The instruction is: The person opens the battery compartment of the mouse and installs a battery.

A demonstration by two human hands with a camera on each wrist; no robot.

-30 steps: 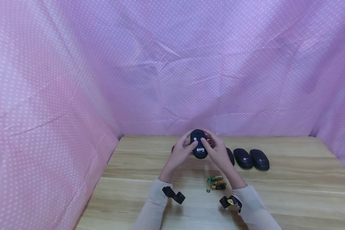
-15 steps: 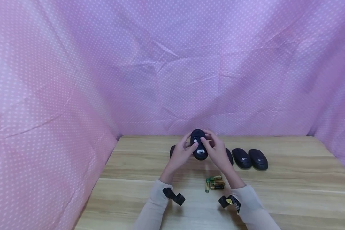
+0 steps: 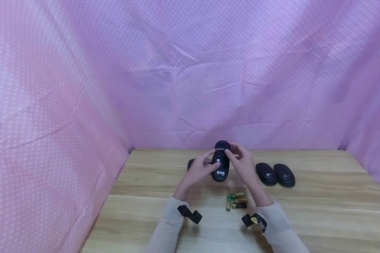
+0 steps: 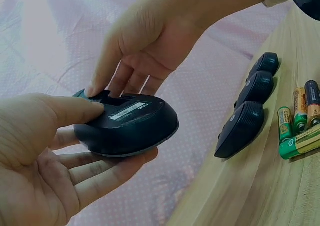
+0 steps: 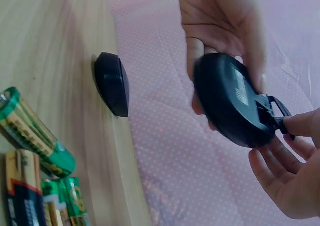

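An upside-down black computer mouse (image 3: 220, 172) is held above the table, its label and an uncovered slot in the underside facing up. My left hand (image 3: 198, 171) grips its body, thumb on the underside and fingers beneath, as the left wrist view shows. At its far end my right hand (image 3: 243, 164) pinches the mouse's black cover (image 3: 222, 144), which is slid partly away from the body. The right wrist view shows a gap between the cover (image 5: 281, 108) and the body, with the thumb on the cover's edge.
Several AA batteries (image 3: 239, 201) lie on the wooden table (image 3: 139, 218) below the hands. Two more black mice (image 3: 266, 174) stand to the right; a third shows beside them in the left wrist view. Another mouse (image 3: 190, 163) is partly behind my left hand. Pink dotted cloth (image 3: 190, 88) surrounds the table.
The cover has slid off the mouse's far end, away from the body. The body has moved slightly nearer, and my right hand has shifted a little to the right.
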